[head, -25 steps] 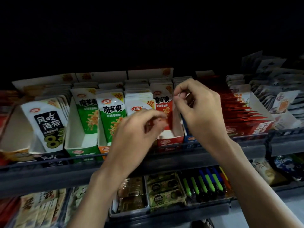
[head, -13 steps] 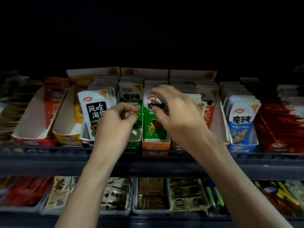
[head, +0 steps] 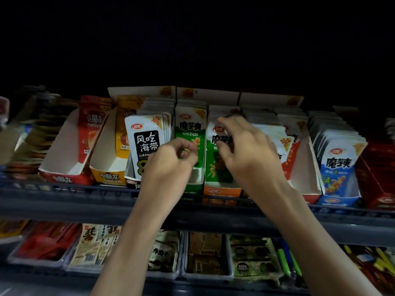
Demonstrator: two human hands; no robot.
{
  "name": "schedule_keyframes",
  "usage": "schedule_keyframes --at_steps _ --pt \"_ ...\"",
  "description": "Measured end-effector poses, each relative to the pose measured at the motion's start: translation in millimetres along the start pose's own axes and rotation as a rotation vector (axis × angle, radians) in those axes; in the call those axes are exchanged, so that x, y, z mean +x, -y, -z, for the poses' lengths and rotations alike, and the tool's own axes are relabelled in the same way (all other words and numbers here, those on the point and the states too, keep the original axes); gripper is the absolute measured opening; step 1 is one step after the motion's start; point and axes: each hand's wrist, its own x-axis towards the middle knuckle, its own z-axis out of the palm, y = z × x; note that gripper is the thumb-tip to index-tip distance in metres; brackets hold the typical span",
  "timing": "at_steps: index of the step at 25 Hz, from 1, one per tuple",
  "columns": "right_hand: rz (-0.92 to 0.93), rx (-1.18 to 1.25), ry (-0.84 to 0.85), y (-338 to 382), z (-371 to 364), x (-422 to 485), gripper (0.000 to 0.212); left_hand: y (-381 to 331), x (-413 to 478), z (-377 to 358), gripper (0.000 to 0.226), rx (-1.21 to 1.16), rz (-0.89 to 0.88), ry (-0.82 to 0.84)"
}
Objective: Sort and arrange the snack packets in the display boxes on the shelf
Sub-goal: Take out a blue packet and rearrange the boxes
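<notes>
Cardboard display boxes of snack packets stand in a row on the upper shelf (head: 64, 201). My right hand (head: 245, 150) curls over the top of the front green packet (head: 215, 169) in the orange box (head: 222, 192), thumb on its face. My left hand (head: 171, 165) hovers with fingers curled and thumb against forefinger in front of the green box (head: 196, 182) and its green packet (head: 190, 133); nothing shows in its grip. A black-and-white seaweed packet (head: 146, 142) stands just left of that hand.
At the left stand a red box (head: 64, 178) and a yellow box (head: 109, 176), each holding few packets. Blue packets (head: 337, 167) and a red carton (head: 376, 178) fill the right. Trays of packets (head: 205, 257) line the lower shelf.
The view and both hands have shifted left along the shelf, from the red and blue packets to the green ones. My right hand now grips the green packet in the orange box.
</notes>
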Motion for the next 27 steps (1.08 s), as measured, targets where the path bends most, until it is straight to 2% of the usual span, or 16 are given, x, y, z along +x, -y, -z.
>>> schedule_keyframes --at_steps 4,8,10,13,18,24,27 --pt "0.033 -0.004 -0.029 -2 -1 5 0.039 0 0 -3 0.011 0.004 -0.010 0.016" --pt "0.058 0.048 -0.117 -2 -1 5 0.010 0 1 -5 0.011 0.023 -0.025 0.026" --pt "0.042 0.016 -0.133 -4 0 4 0.005 0 0 -5 0.011 0.025 -0.034 0.030" --pt "-0.008 -0.039 -0.149 -8 2 3 0.012 -1 -1 -6 0.008 0.020 -0.028 0.039" --pt "0.110 0.054 -0.222 -12 2 2 0.010 1 1 -7 0.006 0.028 -0.030 0.041" --pt "0.246 0.102 -0.523 -12 25 3 0.019 -3 -2 -9 0.027 -0.061 -0.079 0.085" --pt "0.285 0.157 -0.598 -8 46 1 0.020 -15 -9 -9 0.012 -0.145 -0.209 0.100"
